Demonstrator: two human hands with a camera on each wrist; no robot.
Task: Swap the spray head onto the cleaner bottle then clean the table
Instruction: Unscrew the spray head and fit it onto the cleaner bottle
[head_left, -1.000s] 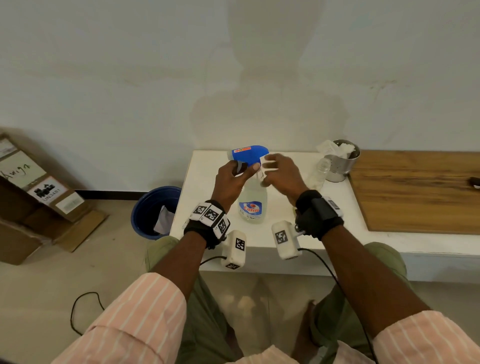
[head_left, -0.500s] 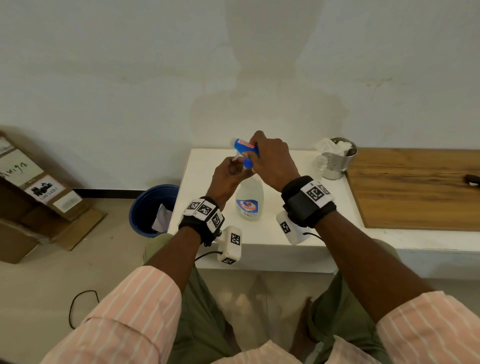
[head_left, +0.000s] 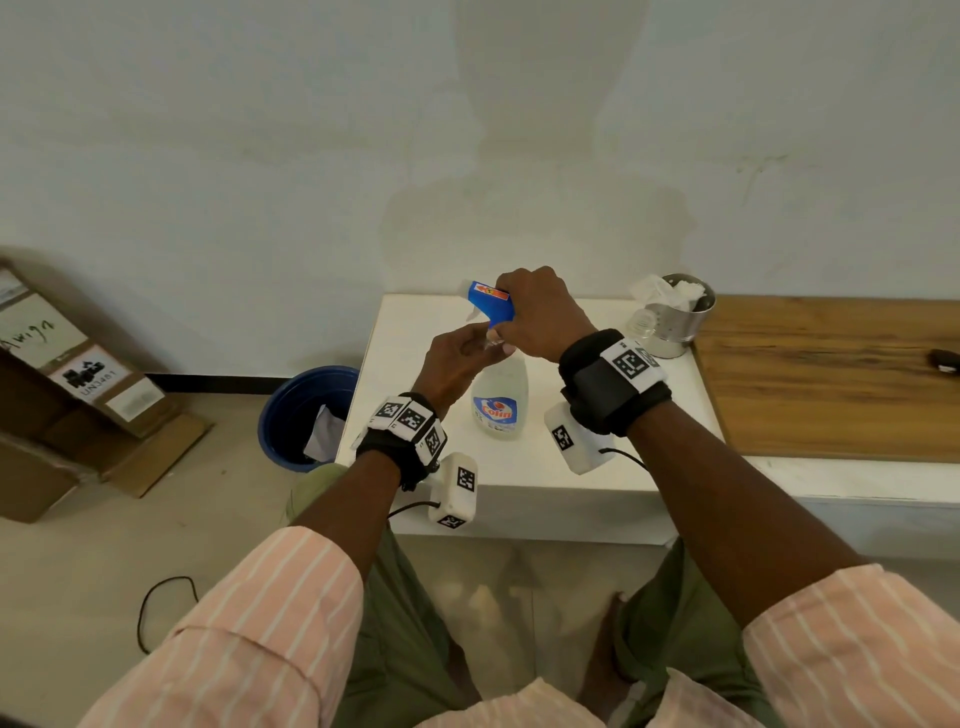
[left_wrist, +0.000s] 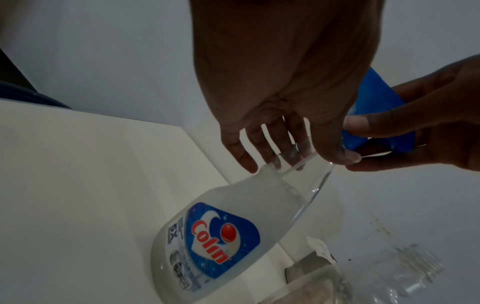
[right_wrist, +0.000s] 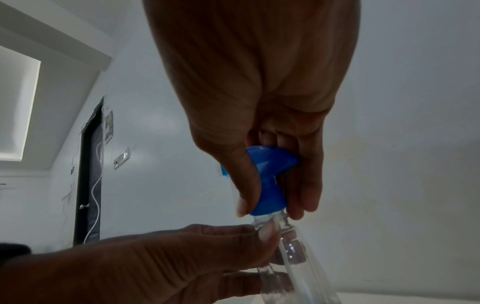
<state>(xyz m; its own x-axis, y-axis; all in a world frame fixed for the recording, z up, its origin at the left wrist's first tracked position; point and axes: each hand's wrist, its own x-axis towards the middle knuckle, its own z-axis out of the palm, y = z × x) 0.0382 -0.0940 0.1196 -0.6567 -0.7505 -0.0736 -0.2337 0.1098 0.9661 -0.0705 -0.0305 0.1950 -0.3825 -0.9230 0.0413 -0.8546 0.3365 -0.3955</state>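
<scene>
Right hand (head_left: 540, 317) has regripped the spray head (head_left: 491, 304), now seated on the bottle (head_left: 500, 400) neck, left hand (head_left: 457, 358) pinching neck — threading next, likely.

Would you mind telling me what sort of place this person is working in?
Probably a plain indoor room, perhaps a back room: a white table against a bare wall, cardboard boxes and a blue bin on the floor.

Spray head (head_left: 491, 306): blue, small red-orange label on top. Cleaner bottle (head_left: 500, 400): clear, blue label with red lettering and a red ball. Table (head_left: 415, 332): white. Adjoining board (head_left: 831, 379): brown wood grain. Bin (head_left: 296, 410): blue. Sleeves (head_left: 249, 623): pink with white stripes. Wrist bands (head_left: 608, 384): black, black-and-white square markers.
</scene>
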